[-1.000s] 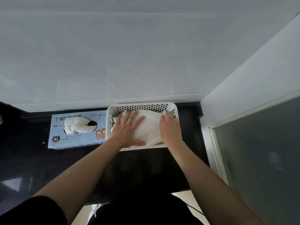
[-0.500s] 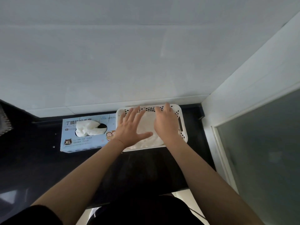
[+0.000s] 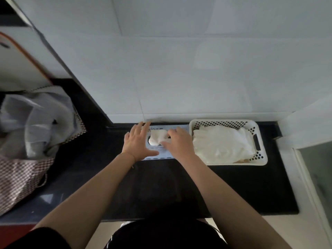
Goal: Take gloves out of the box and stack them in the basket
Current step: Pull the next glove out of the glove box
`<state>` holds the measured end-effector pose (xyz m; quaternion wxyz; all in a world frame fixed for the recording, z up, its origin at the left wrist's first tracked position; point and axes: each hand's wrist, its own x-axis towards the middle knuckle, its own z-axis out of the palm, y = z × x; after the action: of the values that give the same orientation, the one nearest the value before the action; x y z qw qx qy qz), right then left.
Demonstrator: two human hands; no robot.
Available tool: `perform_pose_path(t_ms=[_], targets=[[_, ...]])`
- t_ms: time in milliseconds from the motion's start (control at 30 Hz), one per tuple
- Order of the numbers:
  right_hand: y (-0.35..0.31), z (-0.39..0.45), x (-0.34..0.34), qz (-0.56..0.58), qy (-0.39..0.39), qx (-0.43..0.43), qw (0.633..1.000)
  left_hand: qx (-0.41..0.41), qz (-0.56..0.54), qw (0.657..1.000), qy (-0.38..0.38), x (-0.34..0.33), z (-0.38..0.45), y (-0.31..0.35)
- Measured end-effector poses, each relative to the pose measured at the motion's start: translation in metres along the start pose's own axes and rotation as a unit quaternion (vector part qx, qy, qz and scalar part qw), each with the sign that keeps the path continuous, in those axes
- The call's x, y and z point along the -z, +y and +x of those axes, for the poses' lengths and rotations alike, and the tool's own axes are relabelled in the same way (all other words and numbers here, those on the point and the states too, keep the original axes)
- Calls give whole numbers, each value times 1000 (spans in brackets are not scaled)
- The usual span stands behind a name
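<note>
Head view, looking down. White tiled wall (image 3: 179, 72) fills the upper half. Below it, the black bench (image 3: 242, 187) runs from wall to my body.

At far left on the bench, a checked bag (image 3: 19, 175) with pale plastic bags (image 3: 36, 123) bunched in its mouth.

White perforated basket (image 3: 258, 159) sits at the right end of the bench, back edge near the wall. Inside it lies a flat stack of white gloves (image 3: 222, 146), covering most of the floor of the basket; a strip at the near right corner shows something pale yellow underneath, cannot tell what.

Glove box (image 3: 177, 127), light blue, lies flat just left of the basket, touching or nearly touching its side. Mostly hidden under my hands. A tuft of white glove (image 3: 157, 137) sticks up from the oval opening in its top.

My left hand (image 3: 138, 142) lies flat on the left part of the box, fingers straight and spread, thumb pointing right along the near edge. A thin bracelet (image 3: 128, 154) is at that wrist.

My right hand (image 3: 179, 142) is over the right part of the box, fingers bent down at the opening beside the tuft; thumb points toward it. Cannot tell whether the fingertips actually pinch the glove.
</note>
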<state>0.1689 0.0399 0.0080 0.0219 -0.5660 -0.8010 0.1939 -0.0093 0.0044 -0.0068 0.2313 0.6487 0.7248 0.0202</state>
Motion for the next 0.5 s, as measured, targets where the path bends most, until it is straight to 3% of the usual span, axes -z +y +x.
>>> perform_pose_path(t_ms=[133,333,500], targets=[[-29,6,-17,9,19,-39,999,-18,-3,999,-46,3,-3,-23],[-35,4,-13,-37,62,-47,996,-28,-2,999,-42,1,-3,-28],[-34,2,4,-122,53,-47,990,-22,-17,999,-41,-1,-5,-32]])
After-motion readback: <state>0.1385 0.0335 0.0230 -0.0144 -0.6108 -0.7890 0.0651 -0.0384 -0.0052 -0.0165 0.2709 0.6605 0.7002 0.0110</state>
